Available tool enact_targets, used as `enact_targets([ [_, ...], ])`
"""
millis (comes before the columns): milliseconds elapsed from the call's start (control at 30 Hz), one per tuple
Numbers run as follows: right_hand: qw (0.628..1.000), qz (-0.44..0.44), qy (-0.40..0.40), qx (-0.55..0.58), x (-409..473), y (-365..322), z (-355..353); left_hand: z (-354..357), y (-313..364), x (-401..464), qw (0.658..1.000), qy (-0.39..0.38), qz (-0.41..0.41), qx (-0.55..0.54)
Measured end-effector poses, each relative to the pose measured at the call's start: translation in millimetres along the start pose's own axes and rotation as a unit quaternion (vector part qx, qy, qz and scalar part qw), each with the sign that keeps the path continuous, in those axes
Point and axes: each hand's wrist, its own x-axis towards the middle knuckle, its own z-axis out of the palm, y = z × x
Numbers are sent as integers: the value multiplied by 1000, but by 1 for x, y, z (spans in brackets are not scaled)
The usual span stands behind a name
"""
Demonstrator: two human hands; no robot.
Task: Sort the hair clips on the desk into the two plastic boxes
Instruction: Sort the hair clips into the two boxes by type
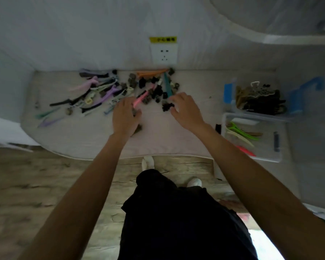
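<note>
Two clear plastic boxes stand at the right end of the surface [94,145]. The far box [233,106], with blue latches, holds a dense heap of small dark and tan claw clips. The near box [281,156] holds a few long clips: green, cream, brown and one red at its near edge. The unsorted hair clips [109,91] lie spread across the back of the surface, long coloured ones to the left, small dark ones toward the middle.

My left hand [125,117] rests over a pink long clip [140,100]; whether it grips it I cannot tell. My right hand [186,108] hovers with fingers loosely spread, just beside a small black clip [167,106]. Motion blur hides finer detail.
</note>
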Motion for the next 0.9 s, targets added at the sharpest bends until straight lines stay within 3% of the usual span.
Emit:
enact_targets([
  [133, 994, 52, -8, -92, 63, -7, 15, -2, -4, 41, 992, -66, 69, 84],
  [267, 989, 91, -19, -116, 89, -7, 26, 7, -6, 63, 980, -157, 59, 109],
  [600, 970, 178, 21, -162, 85, -5, 32, 7, -14, 84, 968, -211, 111, 83],
  [767, 968, 234, 79, -45, 88, -3, 28, 2, -19, 85, 966, -214, 117, 88],
  [900, 968, 181, 135, 107, 89, -15, 15, -6, -21, 83, 977, -200, 78, 1],
])
